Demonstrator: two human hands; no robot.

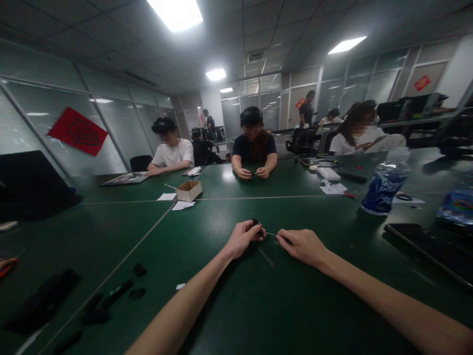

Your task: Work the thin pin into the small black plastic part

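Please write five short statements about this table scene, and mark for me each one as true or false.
1. The left hand holds a small black part. True.
2. The right hand lies flat and holds nothing. False: it grips a tool with a thin shaft, directed toward the black part.
3. The open cardboard box stands left of the bottle with a blue label. True.
4. The smartphone lies between the two forearms. False: it lies to the right of both.
5. The tabletop is white. False: it is green.
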